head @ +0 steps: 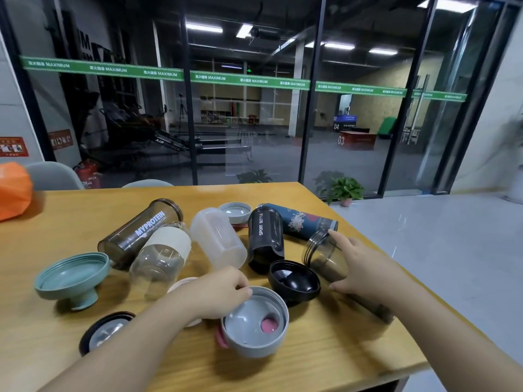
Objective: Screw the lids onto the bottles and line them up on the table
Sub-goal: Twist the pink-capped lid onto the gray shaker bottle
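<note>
Several bottles lie on their sides on the wooden table [70, 210]: a smoky MYPROTEIN bottle [138, 232], a clear bottle with a cream band [161, 256], a frosted white one [219, 239], a black SPORT BOTTLE [264, 239], a dark blue patterned one [300, 220] and a smoky grey one [325, 256]. My left hand [218, 292] grips the rim of a grey lid with a pink plug [254, 321], lying upside down. My right hand [359, 267] grips the smoky grey bottle from the right, its forefinger at the threaded mouth.
Loose lids lie around: a teal one [72, 278] at the left, a black-rimmed one [106, 331] near the front, a black cap [294, 280] between my hands, a small grey one [236, 212] behind. An orange bag [12, 188] sits far left. The table edge runs close on the right.
</note>
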`<control>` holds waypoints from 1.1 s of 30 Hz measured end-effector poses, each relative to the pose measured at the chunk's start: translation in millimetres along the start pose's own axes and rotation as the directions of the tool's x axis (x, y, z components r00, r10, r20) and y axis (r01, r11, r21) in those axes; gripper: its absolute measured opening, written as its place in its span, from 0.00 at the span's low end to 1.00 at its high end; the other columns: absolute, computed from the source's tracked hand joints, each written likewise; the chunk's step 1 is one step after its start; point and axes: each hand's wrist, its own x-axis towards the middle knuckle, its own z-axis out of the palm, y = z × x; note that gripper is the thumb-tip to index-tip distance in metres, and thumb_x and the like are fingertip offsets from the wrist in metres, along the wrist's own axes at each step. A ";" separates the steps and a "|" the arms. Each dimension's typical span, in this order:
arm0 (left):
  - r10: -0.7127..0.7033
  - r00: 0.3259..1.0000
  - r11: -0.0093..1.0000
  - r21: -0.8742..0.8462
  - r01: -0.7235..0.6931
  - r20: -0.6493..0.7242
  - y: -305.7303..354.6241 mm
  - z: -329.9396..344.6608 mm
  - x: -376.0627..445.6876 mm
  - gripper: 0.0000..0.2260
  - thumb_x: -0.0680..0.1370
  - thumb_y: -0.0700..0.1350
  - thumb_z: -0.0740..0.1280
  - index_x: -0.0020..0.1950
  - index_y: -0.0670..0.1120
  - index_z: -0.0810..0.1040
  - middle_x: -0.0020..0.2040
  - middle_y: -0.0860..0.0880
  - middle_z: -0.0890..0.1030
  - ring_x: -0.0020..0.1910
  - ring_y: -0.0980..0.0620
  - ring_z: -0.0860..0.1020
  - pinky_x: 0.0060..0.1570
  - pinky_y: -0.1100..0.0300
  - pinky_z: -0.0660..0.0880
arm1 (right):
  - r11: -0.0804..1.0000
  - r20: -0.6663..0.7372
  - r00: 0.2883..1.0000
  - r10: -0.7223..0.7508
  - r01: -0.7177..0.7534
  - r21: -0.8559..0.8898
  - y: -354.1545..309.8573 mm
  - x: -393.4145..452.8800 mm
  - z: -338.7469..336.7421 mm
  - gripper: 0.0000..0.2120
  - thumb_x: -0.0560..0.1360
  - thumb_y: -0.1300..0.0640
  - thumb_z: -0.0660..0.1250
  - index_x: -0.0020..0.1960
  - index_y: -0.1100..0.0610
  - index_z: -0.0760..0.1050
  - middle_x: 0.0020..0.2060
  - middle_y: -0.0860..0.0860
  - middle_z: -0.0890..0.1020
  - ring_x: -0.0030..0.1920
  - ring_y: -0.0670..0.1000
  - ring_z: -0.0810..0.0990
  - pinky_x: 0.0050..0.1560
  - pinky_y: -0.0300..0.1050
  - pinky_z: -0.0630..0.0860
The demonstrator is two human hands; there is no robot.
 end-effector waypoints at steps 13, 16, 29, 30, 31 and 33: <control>0.010 1.000 0.958 -0.288 -0.006 0.011 -9.9 -30.3 -12.1 0.14 0.76 0.57 0.63 0.44 0.49 0.82 0.44 0.40 0.82 0.40 0.49 0.78 0.50 0.47 0.76 | 0.989 -0.177 0.975 0.134 -0.120 0.090 -11.0 2.4 -10.3 0.46 0.67 0.44 0.71 0.75 0.44 0.46 0.70 0.48 0.66 0.57 0.57 0.76 0.41 0.44 0.70; 0.011 1.000 0.940 -0.340 -0.017 -0.021 -13.3 -40.9 -14.2 0.19 0.78 0.55 0.62 0.45 0.40 0.79 0.35 0.45 0.76 0.36 0.52 0.73 0.40 0.56 0.71 | 0.984 -0.225 0.963 0.148 -0.121 0.130 -18.2 3.1 -18.3 0.46 0.67 0.44 0.71 0.75 0.44 0.47 0.70 0.48 0.66 0.58 0.58 0.76 0.41 0.45 0.69; -0.147 0.974 0.739 -0.674 -0.007 -0.172 -25.8 -71.1 -14.6 0.15 0.82 0.47 0.58 0.45 0.41 0.78 0.29 0.47 0.80 0.23 0.54 0.77 0.22 0.64 0.71 | 0.987 -0.307 0.951 0.034 0.017 0.162 -58.3 15.7 -31.3 0.47 0.68 0.42 0.72 0.75 0.42 0.45 0.73 0.44 0.62 0.61 0.53 0.74 0.41 0.42 0.67; -0.163 0.970 0.702 -0.712 -0.012 -0.178 -25.1 -72.0 -14.2 0.14 0.82 0.48 0.57 0.46 0.43 0.78 0.29 0.47 0.81 0.23 0.52 0.78 0.21 0.62 0.73 | 0.986 -0.317 0.948 0.023 0.031 0.164 -61.2 17.0 -32.5 0.47 0.68 0.42 0.72 0.76 0.42 0.45 0.73 0.44 0.62 0.61 0.53 0.74 0.41 0.42 0.67; -0.186 0.965 0.680 -0.733 -0.010 -0.186 -23.9 -72.5 -13.9 0.13 0.83 0.49 0.56 0.48 0.44 0.76 0.32 0.46 0.81 0.24 0.50 0.79 0.22 0.60 0.74 | 0.985 -0.327 0.945 0.012 0.046 0.169 -63.4 17.4 -33.7 0.47 0.68 0.43 0.72 0.76 0.42 0.46 0.73 0.43 0.62 0.61 0.52 0.74 0.41 0.42 0.67; -0.244 0.947 0.668 -0.744 0.009 -0.208 -27.3 -74.7 -11.2 0.14 0.82 0.52 0.55 0.52 0.44 0.73 0.38 0.43 0.80 0.28 0.45 0.80 0.25 0.56 0.78 | 0.981 -0.353 0.935 -0.015 0.081 0.174 -69.1 21.2 -37.5 0.47 0.68 0.43 0.72 0.76 0.42 0.46 0.73 0.43 0.62 0.62 0.52 0.73 0.42 0.42 0.67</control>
